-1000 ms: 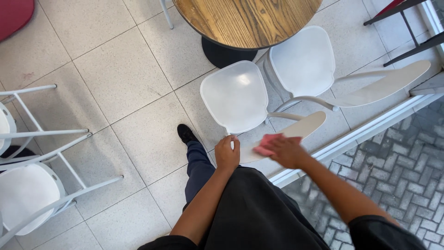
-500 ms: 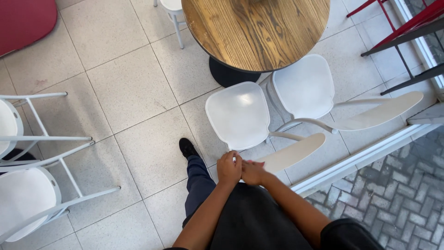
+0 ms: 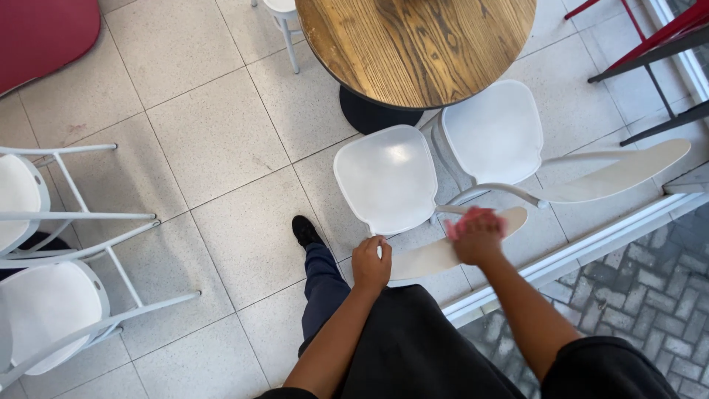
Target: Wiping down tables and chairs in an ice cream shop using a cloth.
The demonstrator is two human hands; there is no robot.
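A white chair (image 3: 388,177) stands just in front of me, its curved backrest (image 3: 428,257) nearest to me. My left hand (image 3: 370,263) grips the left end of that backrest. My right hand (image 3: 478,235) presses a pink cloth (image 3: 468,218) onto the right part of the backrest. A second white chair (image 3: 493,131) stands beside the first, to the right, with its backrest (image 3: 620,171) further right. Both chairs face a round wooden table (image 3: 417,44).
Two more white chairs (image 3: 44,303) stand at the left edge. A red surface (image 3: 40,33) fills the top left corner. Red and dark chair legs (image 3: 657,44) are at the top right. A raised sill (image 3: 583,247) separates the tiled floor from grey paving (image 3: 650,295).
My right hand with the pink cloth has slid from beside my left hand out to the right along the backrest. My view has shifted slightly.
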